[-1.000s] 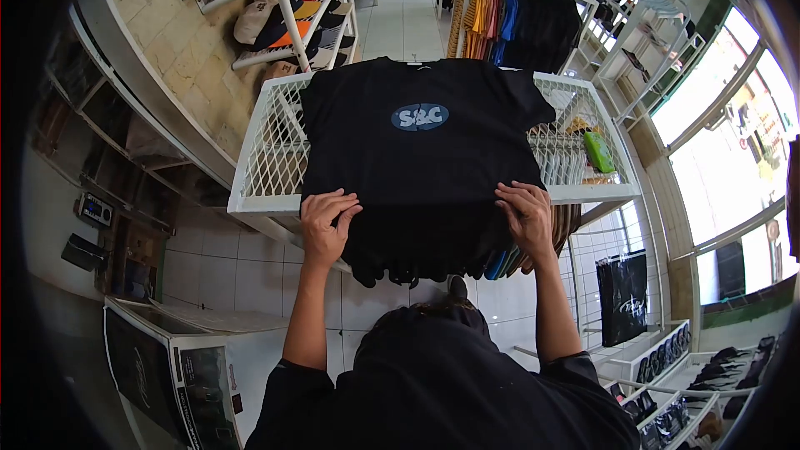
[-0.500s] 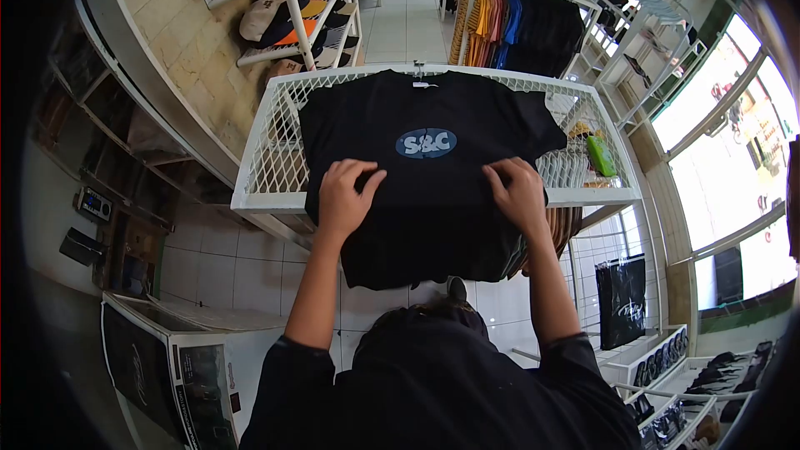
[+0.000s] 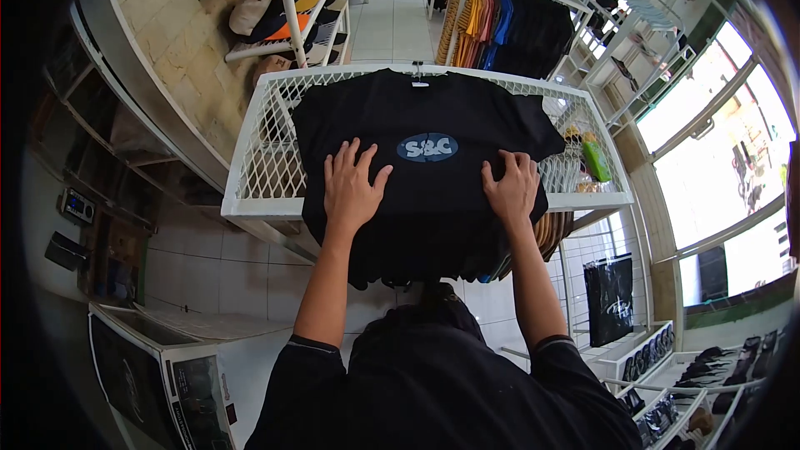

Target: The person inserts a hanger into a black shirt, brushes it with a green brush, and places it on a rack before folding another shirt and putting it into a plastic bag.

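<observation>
A black T-shirt lies spread face up over a white mesh-topped rack, its lower part hanging over the near edge. On its chest is a blue oval print reading "S&C". My left hand rests on the shirt left of the print, fingers spread and palm down. To the right of the print, my right hand lies on the fabric with its thumb apart and fingers slightly bent. Neither hand grips the cloth. At the collar, a white tag or clip shows by the hanger hook.
The white mesh rack holds a bright green packet at its right side. Caps on a shelf stand at the back left. Coloured shirts hang behind. A black bag hangs at the right.
Both hands have flattened onto the shirt; the left fingers have spread and reached forward. The shirt's hanging front edge has shifted slightly. The view has turned a little.
</observation>
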### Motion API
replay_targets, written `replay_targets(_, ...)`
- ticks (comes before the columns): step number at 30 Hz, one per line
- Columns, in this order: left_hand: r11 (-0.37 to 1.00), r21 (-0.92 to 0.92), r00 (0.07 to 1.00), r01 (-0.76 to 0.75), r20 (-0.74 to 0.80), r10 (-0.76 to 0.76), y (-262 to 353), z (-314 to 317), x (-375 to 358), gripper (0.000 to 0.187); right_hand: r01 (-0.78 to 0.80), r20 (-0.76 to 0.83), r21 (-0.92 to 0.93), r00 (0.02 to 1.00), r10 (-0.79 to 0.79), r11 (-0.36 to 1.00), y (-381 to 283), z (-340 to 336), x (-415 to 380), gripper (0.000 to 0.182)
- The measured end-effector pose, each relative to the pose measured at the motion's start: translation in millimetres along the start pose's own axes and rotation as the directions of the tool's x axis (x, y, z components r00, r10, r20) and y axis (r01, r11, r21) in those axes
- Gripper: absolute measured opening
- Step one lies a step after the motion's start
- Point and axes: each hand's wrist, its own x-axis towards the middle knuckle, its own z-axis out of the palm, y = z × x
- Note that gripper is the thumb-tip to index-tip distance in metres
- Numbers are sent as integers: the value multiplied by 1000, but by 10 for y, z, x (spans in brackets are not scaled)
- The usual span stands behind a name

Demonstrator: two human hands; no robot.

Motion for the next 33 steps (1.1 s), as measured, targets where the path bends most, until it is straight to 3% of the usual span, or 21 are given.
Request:
replay_targets(4, 998, -39, 998, 40, 48, -38, 8, -20, -28, 55, 9, -2, -170, 1000, -10, 985, -33, -11, 39, 44)
replay_targets(6, 998, -40, 999, 44, 30, -42, 11, -31, -13, 55, 52, 29, -145, 998, -48, 988, -71, 42, 210, 40)
replay_targets(8, 997, -67, 998, 42, 54, -39, 23, -58, -32, 56, 184, 36, 87, 982, -188, 979, -132, 161, 480, 36)
replay_targets(9, 995, -84, 997, 47, 62, -42, 21, -62, -41, 56, 253, 25, 107, 966, -257, 962, -196, 240, 669, 30)
replay_targets(16, 994, -86, 988, 65, 147, -52, 69, -157, -35, 58, 373, 114, 124, 915, -386, 920, -258, 1315, 1863, 19)
replay_targets(18, 995, -72, 984, 65, 168, -52, 76, -175, -18, 58, 420, 251, 82, 869, -427, 904, -241, 1482, 2025, 16)
replay_targets(20, 996, -65, 979, 67, 199, -53, 77, -200, -29, 58, 410, 314, 85, 854, -415, 908, -229, 1571, 2133, 14)
replay_targets(22, 998, -49, 980, 39, 196, -29, 85, -219, -1, 57, 502, 357, 103, 787, -503, 859, -240, 1518, 2242, 15)
replay_targets(26, 999, -34, 980, 12, 197, -5, 90, -261, 183, 55, 508, 354, 212, 756, -550, 835, -299, 1500, 2500, 13)
replay_targets(29, 997, -51, 986, 65, 159, -56, 60, -204, 391, 54, 69, 604, 549, 656, -452, 833, -473, 1666, 2844, 13)
replay_targets(30, 995, -50, 986, 81, 149, -73, 43, -172, 436, 54, 65, 606, 551, 655, -452, 832, -547, 1704, 2899, 13)
replay_targets(32, 994, -44, 986, 101, 138, -94, 23, -146, 495, 53, -439, 730, 649, 589, -347, 621, -728, 1738, 3002, 17)
replay_targets(33, 995, -47, 987, 91, 134, -84, 17, -149, 503, 53, -455, 720, 667, 596, -355, 589, -785, 1783, 3057, 19)
